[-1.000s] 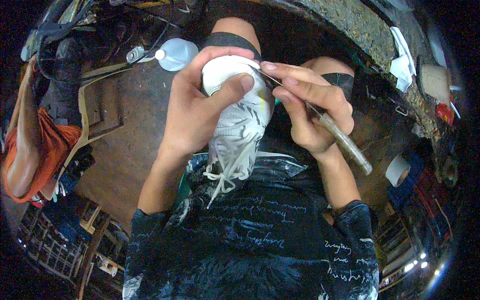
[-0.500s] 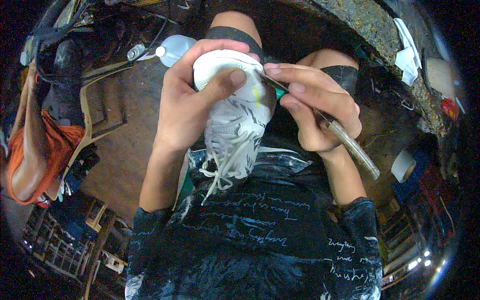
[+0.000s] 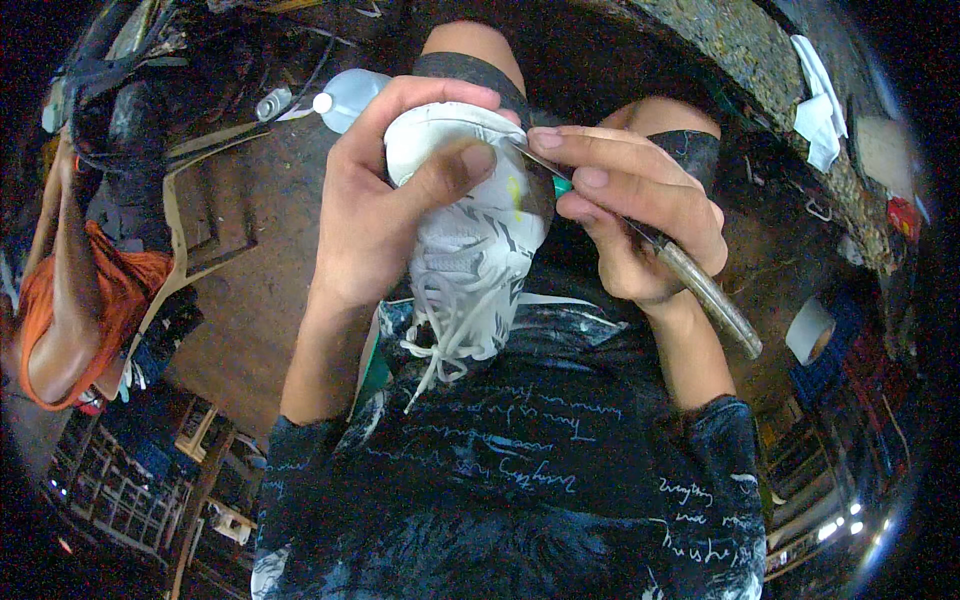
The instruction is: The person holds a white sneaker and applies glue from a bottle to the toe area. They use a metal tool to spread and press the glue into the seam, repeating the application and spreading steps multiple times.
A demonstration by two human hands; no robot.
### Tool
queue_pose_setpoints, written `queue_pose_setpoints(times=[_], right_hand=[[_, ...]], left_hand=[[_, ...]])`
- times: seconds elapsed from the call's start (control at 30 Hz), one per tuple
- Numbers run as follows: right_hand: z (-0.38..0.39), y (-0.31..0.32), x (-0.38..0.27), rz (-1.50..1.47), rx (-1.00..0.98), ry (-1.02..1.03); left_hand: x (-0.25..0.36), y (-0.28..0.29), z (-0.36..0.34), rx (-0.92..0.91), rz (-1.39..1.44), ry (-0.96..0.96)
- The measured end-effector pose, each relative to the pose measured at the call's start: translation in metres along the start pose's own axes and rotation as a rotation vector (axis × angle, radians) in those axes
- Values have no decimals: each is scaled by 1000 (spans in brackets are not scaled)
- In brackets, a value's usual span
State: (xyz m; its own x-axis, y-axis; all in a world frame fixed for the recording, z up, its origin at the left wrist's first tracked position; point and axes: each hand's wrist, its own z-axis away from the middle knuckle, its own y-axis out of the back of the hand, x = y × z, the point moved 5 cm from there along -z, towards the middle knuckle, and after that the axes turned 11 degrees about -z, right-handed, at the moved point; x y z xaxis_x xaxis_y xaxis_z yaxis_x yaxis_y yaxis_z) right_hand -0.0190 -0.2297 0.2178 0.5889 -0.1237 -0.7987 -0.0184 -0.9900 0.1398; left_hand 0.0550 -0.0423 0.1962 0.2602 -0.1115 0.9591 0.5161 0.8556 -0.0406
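Note:
A white sneaker [image 3: 480, 215] with grey and black markings lies along my lap, its toe pointing away and its tied laces nearest my body. My left hand [image 3: 375, 200] grips the toe, thumb pressed on top and fingers curled round the far edge. Between the fingers of my right hand [image 3: 655, 210] is a slim awl-like tool [image 3: 710, 303] with a thin metal shaft and a worn cylindrical handle. Its tip meets the right side of the toe, near the seam between sole and upper. The exact tip is hard to make out.
Beyond my left hand stands a translucent jug [image 3: 352, 97] with a white cap. Another person in an orange shirt [image 3: 95, 310] sits at the left. A rough concrete ledge [image 3: 740, 60] with a white cloth [image 3: 821, 120] runs along the far right; a white roll [image 3: 808, 330] lies below.
Both hands keep their hold, with only slight shifts. The tool's shaft has moved a little to the left along the toe edge.

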Motion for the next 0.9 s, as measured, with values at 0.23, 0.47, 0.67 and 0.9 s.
queue_pose_setpoints(times=[0.23, 0.47, 0.67, 0.9], right_hand=[[-6, 3, -3, 31, -29, 3], [-4, 4, -4, 62, 4, -52], [-5, 6, -4, 83, 19, -50], [-8, 1, -6, 87, 112, -49]], left_hand=[[3, -4, 0, 8, 2, -4], [4, -6, -1, -5, -19, -1], [4, -8, -2, -15, 8, -3], [8, -5, -2, 16, -70, -42]])
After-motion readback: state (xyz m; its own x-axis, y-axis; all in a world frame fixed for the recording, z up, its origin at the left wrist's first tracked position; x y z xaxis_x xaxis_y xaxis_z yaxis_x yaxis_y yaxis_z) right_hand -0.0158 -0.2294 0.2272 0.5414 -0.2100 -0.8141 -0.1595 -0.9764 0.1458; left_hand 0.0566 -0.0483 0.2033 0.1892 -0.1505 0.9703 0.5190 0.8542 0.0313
